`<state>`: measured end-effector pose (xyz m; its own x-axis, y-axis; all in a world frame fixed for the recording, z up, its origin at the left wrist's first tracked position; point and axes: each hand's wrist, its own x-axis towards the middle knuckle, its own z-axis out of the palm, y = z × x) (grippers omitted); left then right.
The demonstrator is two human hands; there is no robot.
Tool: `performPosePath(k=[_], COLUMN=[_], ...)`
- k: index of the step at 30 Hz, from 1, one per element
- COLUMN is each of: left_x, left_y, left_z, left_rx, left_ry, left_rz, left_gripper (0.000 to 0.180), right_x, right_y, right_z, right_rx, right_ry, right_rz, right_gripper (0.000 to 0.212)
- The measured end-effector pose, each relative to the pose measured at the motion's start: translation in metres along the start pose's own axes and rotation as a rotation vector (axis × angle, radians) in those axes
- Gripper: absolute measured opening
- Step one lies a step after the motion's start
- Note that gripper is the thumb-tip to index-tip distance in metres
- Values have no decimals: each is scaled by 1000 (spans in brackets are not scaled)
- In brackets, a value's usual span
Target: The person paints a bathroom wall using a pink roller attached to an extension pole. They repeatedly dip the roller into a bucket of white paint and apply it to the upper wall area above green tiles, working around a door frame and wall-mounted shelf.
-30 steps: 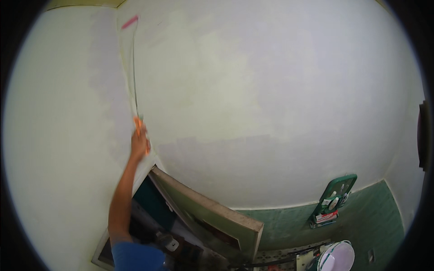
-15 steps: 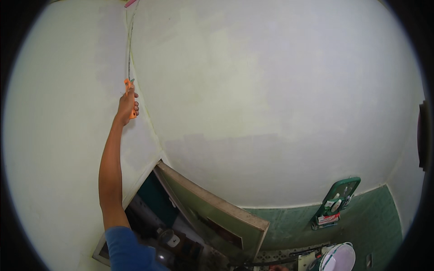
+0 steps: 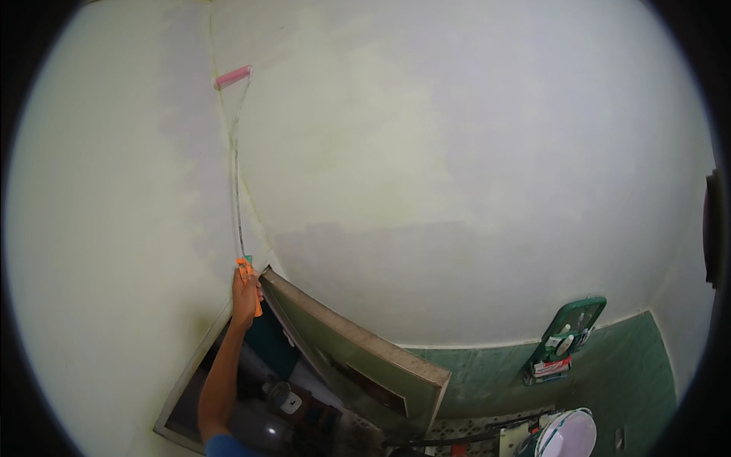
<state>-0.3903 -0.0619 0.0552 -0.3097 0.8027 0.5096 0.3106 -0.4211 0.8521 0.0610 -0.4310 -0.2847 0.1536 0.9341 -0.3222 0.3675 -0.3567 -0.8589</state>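
Note:
My left hand (image 3: 246,298) is wrapped round the orange handle (image 3: 257,308) of a paint roller, just above the top corner of the door. From the handle a long thin rod (image 3: 237,183) runs upward to the pink roller sleeve (image 3: 233,77). The sleeve lies across the corner line where two walls meet; whether it presses on the surface is hard to tell. Pale lilac patches (image 3: 183,137) mark the left wall beside the corner, and others (image 3: 365,244) show on the right wall (image 3: 365,137). My right hand does not show.
Below my hand a green door (image 3: 358,350) stands ajar, its brown top edge jutting outward. At lower right are a white paint bucket (image 3: 567,438) and a green wall-mounted holder with toiletries (image 3: 560,343). Green panelling (image 3: 472,381) covers the lower wall. A dark object (image 3: 713,228) sits at far right.
My left hand has come down and slightly right, bringing the roller with it. The pink sleeve, barely visible at the top edge before, now shows fully lower along the corner.

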Motion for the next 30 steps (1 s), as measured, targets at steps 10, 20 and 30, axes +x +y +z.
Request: performPosePath(k=[10,20,30], left_x=[-2,71,59], left_y=[-1,92,58], left_z=[21,49,44], left_rx=[192,151,258], left_ry=[69,3,30], left_rz=[161,184,206], left_gripper=[31,38,46], right_x=[0,-9,-5], right_y=[-9,-29,-40], right_z=[-5,-16,-16], right_rx=[-23,-49,-99], right_ry=[4,32,27], right_rz=[2,82,29], right_gripper=[23,20,25])
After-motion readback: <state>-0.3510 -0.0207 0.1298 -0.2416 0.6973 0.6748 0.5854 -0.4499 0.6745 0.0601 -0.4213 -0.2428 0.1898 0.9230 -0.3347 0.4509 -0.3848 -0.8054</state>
